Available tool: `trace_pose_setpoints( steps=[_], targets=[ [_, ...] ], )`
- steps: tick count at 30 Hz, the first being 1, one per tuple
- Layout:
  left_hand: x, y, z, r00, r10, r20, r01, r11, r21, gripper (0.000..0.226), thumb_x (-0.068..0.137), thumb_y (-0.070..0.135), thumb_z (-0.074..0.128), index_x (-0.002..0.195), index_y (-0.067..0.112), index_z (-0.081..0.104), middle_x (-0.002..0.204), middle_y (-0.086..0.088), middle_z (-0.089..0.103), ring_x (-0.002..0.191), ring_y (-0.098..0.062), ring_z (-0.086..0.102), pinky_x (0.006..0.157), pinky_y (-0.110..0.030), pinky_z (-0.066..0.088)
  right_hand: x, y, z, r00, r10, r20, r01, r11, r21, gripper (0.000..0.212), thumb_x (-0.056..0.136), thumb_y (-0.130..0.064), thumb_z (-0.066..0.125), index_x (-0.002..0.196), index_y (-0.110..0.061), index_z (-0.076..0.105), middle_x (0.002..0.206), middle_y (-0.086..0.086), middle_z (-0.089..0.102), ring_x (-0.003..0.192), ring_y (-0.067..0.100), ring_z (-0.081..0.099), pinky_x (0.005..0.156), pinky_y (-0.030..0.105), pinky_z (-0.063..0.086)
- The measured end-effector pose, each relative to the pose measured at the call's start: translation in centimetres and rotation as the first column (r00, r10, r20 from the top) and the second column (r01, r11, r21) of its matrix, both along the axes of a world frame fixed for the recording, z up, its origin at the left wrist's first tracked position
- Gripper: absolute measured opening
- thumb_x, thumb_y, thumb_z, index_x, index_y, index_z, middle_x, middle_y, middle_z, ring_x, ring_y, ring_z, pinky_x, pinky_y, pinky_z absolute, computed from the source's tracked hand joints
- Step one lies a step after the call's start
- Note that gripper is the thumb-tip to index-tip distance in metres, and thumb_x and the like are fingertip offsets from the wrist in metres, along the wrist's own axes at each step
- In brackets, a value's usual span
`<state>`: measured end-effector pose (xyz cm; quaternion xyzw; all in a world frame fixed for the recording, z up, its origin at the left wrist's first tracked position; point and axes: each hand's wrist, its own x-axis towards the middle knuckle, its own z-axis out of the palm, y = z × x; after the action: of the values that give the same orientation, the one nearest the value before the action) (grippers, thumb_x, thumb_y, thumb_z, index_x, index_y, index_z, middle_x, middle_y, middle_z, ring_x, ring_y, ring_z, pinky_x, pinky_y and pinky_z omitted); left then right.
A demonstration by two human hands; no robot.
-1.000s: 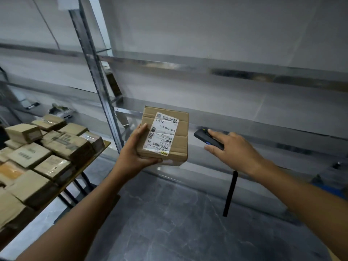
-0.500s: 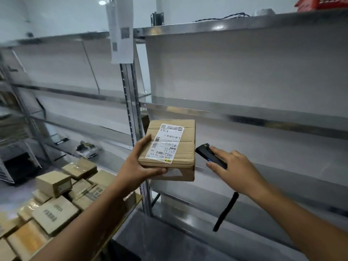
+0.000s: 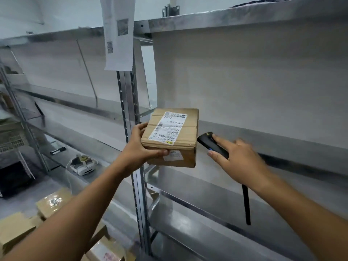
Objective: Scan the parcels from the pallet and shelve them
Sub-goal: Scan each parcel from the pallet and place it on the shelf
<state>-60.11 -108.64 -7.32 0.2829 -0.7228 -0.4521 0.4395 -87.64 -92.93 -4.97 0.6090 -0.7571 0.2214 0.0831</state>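
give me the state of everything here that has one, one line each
parcel: sealed, label up, held in the air in front of the shelf
left hand: shut on the parcel
scanner: held beside the parcel, strap hanging down
right hand: shut on the scanner
shelf: bare, nothing on it yet
pallet parcels: sealed, stacked at lower left

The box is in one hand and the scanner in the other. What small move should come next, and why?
Probably slide the box forward onto the bare shelf behind it. The left hand holds it at shelf height, and the scanner in the right hand points past it, not at its label.
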Motion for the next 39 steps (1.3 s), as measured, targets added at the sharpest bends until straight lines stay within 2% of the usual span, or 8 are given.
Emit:
trace_pose_setpoints(
  steps=[5,9,12,15,19,30,35,39],
  targets=[
    [-2.7,-7.9,1.2,0.999,0.038,0.037,-0.038,0.999,0.005,0.116,0.049,0.04,0.1,0.147,0.039,0.039,0.133,0.008,0.06,0.118,-0.01,0.063,0.091,-0.028,0.058,-2.7,-8.5,1.2,0.999,0.041,0.011,-0.042,0.998,0.053,0.062,0.092,-0.071,0.039,0.15,-0.052,0.028,0.101,0.008,0.048,0.101,0.031,0.052,0.083,0.043,0.053],
    [-3.1,-12.5,1.1,0.992,0.109,0.069,-0.11,0.994,0.013,0.127,0.053,0.038,0.099,0.158,0.033,0.027,0.139,0.009,0.054,0.121,-0.01,0.06,0.089,-0.018,0.056,-3.0,-14.0,0.9,0.998,0.044,0.043,-0.048,0.994,0.101,0.062,0.092,-0.072,0.038,0.15,-0.053,0.027,0.114,0.01,0.05,0.115,0.033,0.048,0.091,0.042,0.05],
    [-3.4,-15.2,0.8,0.963,0.241,0.124,-0.24,0.97,-0.028,0.131,0.06,0.034,0.095,0.161,0.034,0.013,0.159,0.001,0.037,0.138,-0.02,0.048,0.111,-0.043,0.047,-2.7,-17.8,1.0,0.999,0.031,0.03,-0.034,0.994,0.106,0.061,0.093,-0.072,0.038,0.15,-0.052,0.028,0.119,0.011,0.05,0.118,0.034,0.046,0.092,0.044,0.05],
    [-3.9,-16.6,0.2,0.868,0.487,0.102,-0.437,0.844,-0.313,0.117,0.073,0.043,0.09,0.162,0.03,0.015,0.168,0.004,0.019,0.155,-0.02,0.02,0.122,-0.053,0.028,-2.3,-20.7,1.0,1.0,0.002,0.003,-0.003,0.994,0.109,0.061,0.093,-0.072,0.038,0.149,-0.051,0.029,0.117,0.011,0.05,0.116,0.034,0.045,0.091,0.046,0.049],
    [-4.7,-17.5,-1.6,0.835,0.542,0.098,-0.333,0.639,-0.693,0.097,0.084,0.069,0.06,0.162,0.034,0.015,0.171,0.008,-0.001,0.157,-0.023,-0.013,0.123,-0.054,0.001,-1.6,-23.5,0.7,1.0,0.011,-0.012,-0.009,0.99,0.138,0.055,0.094,-0.069,0.04,0.146,-0.053,0.031,0.117,0.01,0.049,0.118,0.035,0.044,0.087,0.043,0.047],
    [-5.8,-24.8,-2.6,0.799,0.5,0.335,-0.129,0.686,-0.716,0.114,0.075,0.093,0.05,0.162,0.033,0.006,0.171,0.002,-0.015,0.153,-0.027,-0.027,0.12,-0.056,-0.007,0.6,-25.7,0.4,0.997,-0.058,-0.054,0.066,0.984,0.165,0.054,0.095,-0.067,0.043,0.146,-0.051,0.033,0.121,0.012,0.05,0.12,0.034,0.044,0.09,0.044,0.048],
    [-5.8,-25.8,-2.2,0.841,0.422,0.339,-0.099,0.736,-0.67,0.12,0.071,0.096,0.044,0.163,0.029,0.006,0.17,-0.003,-0.017,0.154,-0.031,-0.025,0.123,-0.065,0.001,0.6,-24.0,0.8,0.994,-0.103,-0.045,0.109,0.982,0.154,0.06,0.094,-0.068,0.042,0.15,-0.049,0.031,0.122,0.013,0.049,0.121,0.035,0.043,0.092,0.043,0.047],
    [-6.3,-22.8,-2.5,0.875,0.403,0.267,-0.14,0.74,-0.658,0.12,0.074,0.092,0.05,0.164,0.029,0.0,0.17,0.0,-0.019,0.155,-0.028,-0.023,0.123,-0.059,-0.001,-0.1,-20.3,0.6,0.988,-0.157,-0.006,0.156,0.98,0.127,0.062,0.094,-0.068,0.042,0.151,-0.049,0.028,0.121,0.011,0.048,0.12,0.033,0.043,0.093,0.045,0.047]
  ],
)
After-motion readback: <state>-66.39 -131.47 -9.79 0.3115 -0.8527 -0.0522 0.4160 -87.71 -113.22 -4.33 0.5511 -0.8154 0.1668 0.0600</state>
